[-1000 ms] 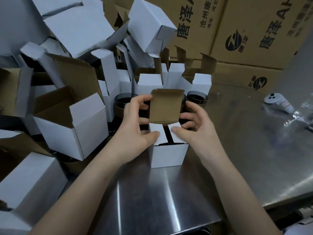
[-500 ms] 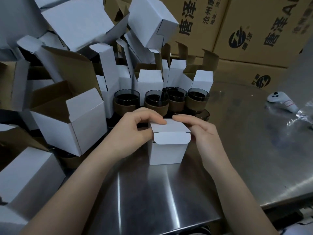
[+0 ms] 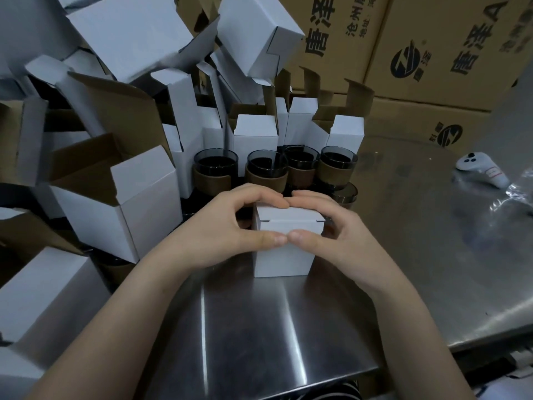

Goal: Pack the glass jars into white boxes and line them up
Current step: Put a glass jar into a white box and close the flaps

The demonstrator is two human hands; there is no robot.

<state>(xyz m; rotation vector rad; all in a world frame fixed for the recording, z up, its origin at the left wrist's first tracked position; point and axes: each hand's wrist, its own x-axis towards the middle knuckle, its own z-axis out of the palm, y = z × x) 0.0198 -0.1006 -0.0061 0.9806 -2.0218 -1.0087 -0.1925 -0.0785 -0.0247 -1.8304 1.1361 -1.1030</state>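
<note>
table [image 3: 288,336]: brushed steel, smooth and grey, is catching the light in long pale streaks near its front edge.
white box [image 3: 284,256]: matte white card, squarish and upright, is standing on the table just in front of the jars; its lid is lying flat with the tuck flap showing as a thin seam along the top of the front face. What is inside is hidden.
left hand [image 3: 230,229]: is gripping the white box, thumb pressing on the front face, fingers curling over the back edge of the lid.
right hand [image 3: 341,232]: is gripping the same box in mirror fashion, thumb on the front, fingers arching over the lid; the two thumb tips and the two forefinger tips are nearly meeting.
glass jars [image 3: 266,171]: round, dark smoky glass, each wearing a brown band around its lower half; four are standing in a row right behind the hands, open mouths up.
open boxes [image 3: 121,203]: white outside, raw brown card inside, are leaning and tumbling in a heap at the left and behind the jars, flaps sticking up.
cartons [image 3: 432,41]: big brown corrugated ones with black print are stacking up as a wall at the back.
controller [image 3: 481,170]: white glossy plastic, is lying on the table at far right.
</note>
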